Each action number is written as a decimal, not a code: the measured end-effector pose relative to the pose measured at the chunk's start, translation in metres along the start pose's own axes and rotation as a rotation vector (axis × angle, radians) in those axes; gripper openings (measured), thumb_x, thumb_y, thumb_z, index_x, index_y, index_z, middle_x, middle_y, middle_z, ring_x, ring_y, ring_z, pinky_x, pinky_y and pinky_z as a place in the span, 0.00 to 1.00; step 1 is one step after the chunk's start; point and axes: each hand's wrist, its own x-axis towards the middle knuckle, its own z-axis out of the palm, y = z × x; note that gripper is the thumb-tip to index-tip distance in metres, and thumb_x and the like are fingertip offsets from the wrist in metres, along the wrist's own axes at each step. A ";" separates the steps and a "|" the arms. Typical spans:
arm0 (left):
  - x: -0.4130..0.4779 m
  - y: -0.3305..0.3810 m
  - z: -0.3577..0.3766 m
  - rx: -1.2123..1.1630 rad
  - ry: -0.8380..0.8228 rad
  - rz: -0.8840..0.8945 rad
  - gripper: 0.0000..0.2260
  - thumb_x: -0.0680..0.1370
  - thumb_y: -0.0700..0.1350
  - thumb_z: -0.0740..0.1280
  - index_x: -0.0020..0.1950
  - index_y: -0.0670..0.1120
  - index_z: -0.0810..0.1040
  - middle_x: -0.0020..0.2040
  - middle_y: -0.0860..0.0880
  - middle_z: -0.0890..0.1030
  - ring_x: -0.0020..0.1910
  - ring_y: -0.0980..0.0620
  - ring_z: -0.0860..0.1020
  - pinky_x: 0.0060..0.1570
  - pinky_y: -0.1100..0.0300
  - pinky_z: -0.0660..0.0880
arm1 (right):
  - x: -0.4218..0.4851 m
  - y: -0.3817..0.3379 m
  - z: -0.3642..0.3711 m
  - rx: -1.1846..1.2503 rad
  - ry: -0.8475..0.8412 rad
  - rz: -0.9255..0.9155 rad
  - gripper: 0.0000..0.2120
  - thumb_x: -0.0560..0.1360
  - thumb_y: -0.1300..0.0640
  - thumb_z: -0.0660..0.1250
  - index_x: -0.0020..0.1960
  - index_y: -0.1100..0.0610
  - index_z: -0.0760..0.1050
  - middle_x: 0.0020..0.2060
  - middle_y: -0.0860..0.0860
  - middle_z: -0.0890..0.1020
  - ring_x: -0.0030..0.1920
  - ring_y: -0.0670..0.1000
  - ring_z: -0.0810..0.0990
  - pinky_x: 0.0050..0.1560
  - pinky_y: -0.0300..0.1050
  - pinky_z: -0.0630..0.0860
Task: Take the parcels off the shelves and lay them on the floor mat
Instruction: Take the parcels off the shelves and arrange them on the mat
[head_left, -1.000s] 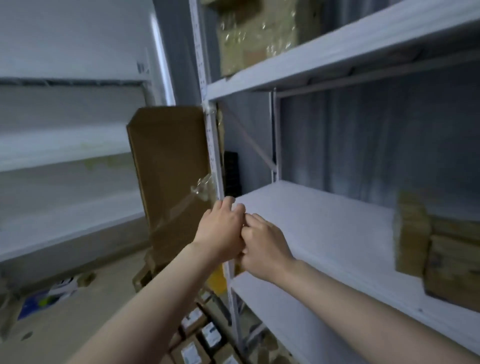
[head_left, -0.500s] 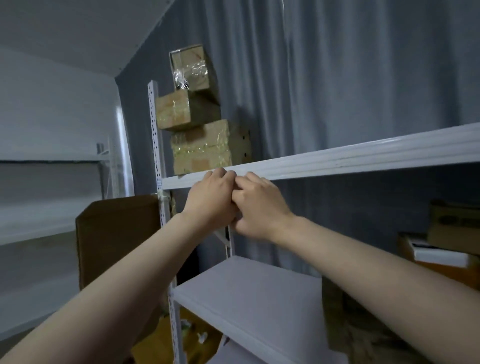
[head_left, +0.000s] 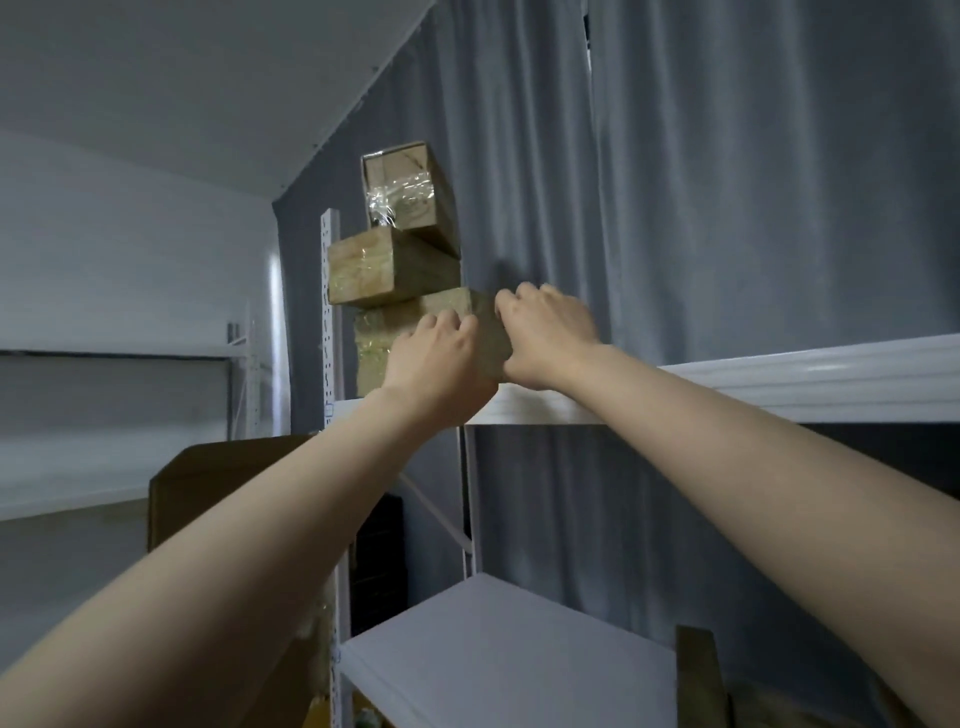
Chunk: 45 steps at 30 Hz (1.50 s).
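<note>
Left hand (head_left: 434, 364) and right hand (head_left: 545, 332) grip the bottom box (head_left: 374, 348) between them on the shelf (head_left: 779, 384). Pulling it could topple the middle box (head_left: 384, 273) and top box (head_left: 405, 192) above them (the top one tilts).

Upper shelf (head_left: 779, 384), left end, right by the white upright post (head_left: 330, 312): the bottom parcel (head_left: 374, 353) sits directly on the board, a second parcel (head_left: 363, 273) on it overhanging left, a third parcel (head_left: 400, 192) on top. Lower shelf (head_left: 493, 649) below, a brown box (head_left: 698, 675) at its right edge.
</note>
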 end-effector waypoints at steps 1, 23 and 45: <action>0.002 -0.008 0.005 0.041 -0.010 -0.001 0.22 0.77 0.55 0.65 0.66 0.44 0.69 0.61 0.44 0.74 0.60 0.43 0.73 0.51 0.51 0.71 | 0.011 -0.004 0.007 0.003 0.002 -0.007 0.24 0.71 0.53 0.70 0.64 0.57 0.70 0.59 0.56 0.76 0.60 0.59 0.74 0.46 0.48 0.67; 0.152 -0.114 0.081 -0.009 0.168 -0.454 0.38 0.73 0.66 0.66 0.70 0.40 0.65 0.69 0.39 0.70 0.67 0.38 0.68 0.62 0.46 0.69 | 0.173 -0.025 0.123 0.236 0.164 0.234 0.35 0.73 0.44 0.72 0.71 0.58 0.62 0.68 0.60 0.67 0.65 0.62 0.72 0.52 0.54 0.75; 0.289 -0.097 0.113 0.353 0.257 -0.188 0.16 0.81 0.35 0.53 0.66 0.36 0.71 0.66 0.37 0.73 0.67 0.39 0.70 0.67 0.46 0.63 | 0.224 -0.012 0.136 0.408 0.282 0.302 0.11 0.80 0.59 0.59 0.56 0.59 0.79 0.55 0.57 0.82 0.56 0.60 0.80 0.43 0.47 0.67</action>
